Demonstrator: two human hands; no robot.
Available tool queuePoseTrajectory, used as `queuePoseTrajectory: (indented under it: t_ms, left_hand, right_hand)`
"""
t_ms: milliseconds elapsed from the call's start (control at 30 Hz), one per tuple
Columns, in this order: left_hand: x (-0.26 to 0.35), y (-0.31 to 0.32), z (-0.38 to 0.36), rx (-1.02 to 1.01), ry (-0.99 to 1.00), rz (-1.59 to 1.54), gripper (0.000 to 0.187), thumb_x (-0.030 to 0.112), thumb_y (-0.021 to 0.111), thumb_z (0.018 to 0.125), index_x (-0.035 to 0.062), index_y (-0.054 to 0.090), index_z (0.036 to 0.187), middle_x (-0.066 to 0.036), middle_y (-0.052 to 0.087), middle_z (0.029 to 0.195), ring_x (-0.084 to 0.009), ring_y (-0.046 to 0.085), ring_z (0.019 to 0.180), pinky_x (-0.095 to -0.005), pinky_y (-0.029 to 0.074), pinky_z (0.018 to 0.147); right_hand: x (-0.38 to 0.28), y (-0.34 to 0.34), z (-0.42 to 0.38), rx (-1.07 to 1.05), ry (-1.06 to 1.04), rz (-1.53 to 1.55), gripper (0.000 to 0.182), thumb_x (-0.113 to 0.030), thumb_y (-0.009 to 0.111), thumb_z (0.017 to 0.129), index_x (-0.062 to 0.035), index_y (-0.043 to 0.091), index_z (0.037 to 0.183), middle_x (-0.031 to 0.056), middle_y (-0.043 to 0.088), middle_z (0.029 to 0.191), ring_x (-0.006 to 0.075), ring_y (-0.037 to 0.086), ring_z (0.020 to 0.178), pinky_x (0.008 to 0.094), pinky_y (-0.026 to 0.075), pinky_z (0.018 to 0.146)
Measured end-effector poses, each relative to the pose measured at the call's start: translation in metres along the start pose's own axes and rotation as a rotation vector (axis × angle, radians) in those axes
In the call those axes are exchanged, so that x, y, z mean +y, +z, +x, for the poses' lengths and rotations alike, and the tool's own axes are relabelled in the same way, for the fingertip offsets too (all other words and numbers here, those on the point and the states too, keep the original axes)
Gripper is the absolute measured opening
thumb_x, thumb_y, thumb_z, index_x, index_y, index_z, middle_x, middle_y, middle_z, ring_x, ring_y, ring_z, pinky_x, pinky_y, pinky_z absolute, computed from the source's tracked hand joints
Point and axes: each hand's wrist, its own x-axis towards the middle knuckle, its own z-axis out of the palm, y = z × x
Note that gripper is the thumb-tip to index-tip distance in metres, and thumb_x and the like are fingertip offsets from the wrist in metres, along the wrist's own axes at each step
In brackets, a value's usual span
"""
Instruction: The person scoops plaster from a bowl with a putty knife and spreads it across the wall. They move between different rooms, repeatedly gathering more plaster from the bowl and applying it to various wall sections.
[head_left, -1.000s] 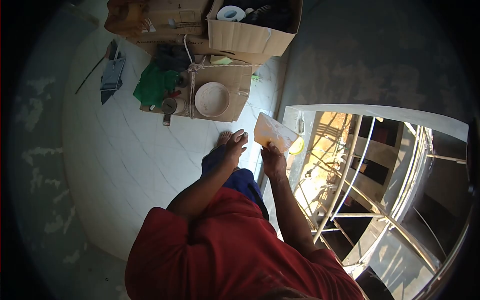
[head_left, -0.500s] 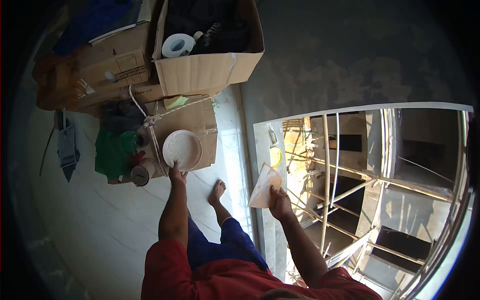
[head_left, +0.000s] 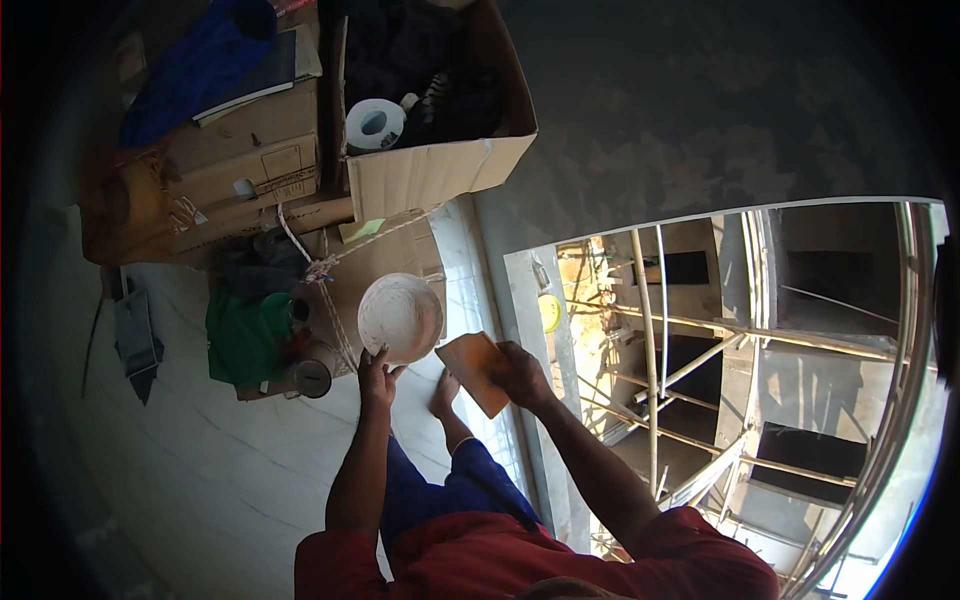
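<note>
My left hand (head_left: 375,370) grips the near rim of a round white bowl (head_left: 400,317), tilted and raised just above a flattened cardboard sheet (head_left: 385,255) on the floor. My right hand (head_left: 520,375) holds a flat orange-brown trowel-like board (head_left: 477,368) by its right edge, close beside the bowl. My bare foot (head_left: 443,392) stands on the white tiled floor (head_left: 200,460) below both hands.
An open cardboard box (head_left: 430,165) with a white tape roll (head_left: 374,125) stands at the back, next to more boxes (head_left: 245,150). A green cloth (head_left: 245,335), a tin (head_left: 313,377) and rope (head_left: 322,268) lie on the cardboard. To the right, a window ledge (head_left: 530,330) opens onto scaffolding (head_left: 680,360).
My left hand has lifted and tilted the white bowl off the cardboard. My right hand has swung the board leftward from the window ledge to beside the bowl.
</note>
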Motion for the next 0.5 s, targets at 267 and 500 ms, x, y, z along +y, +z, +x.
queuePoseTrajectory:
  t_ms: [267, 500]
  left_hand:
    - [0.065, 0.081, -0.089, -0.389, 0.178, -0.007, 0.07, 0.017, 0.066, 0.084, 0.0122, 0.025, 0.141, -0.011, 0.041, 0.135, -0.0287, 0.048, 0.12, -0.0454, 0.048, 0.093]
    - [0.102, 0.113, -0.136, -0.454, 0.352, 0.095, 0.081, 0.021, 0.073, 0.079, 0.0091, 0.024, 0.142, -0.011, 0.043, 0.132, -0.0216, 0.05, 0.117, -0.0335, 0.05, 0.09]
  right_hand:
    - [-0.101, -0.004, -0.005, 0.154, -0.345, -0.341, 0.028, -0.012, 0.058, 0.082, -0.0044, 0.058, 0.109, 0.0222, 0.065, 0.092, 0.0394, 0.064, 0.083, 0.0428, 0.052, 0.067]
    - [-0.157, 0.006, -0.036, 0.19, -0.387, -0.374, 0.029, -0.009, 0.057, 0.082, -0.0086, 0.06, 0.111, 0.0209, 0.066, 0.081, 0.038, 0.065, 0.075, 0.0428, 0.053, 0.063]
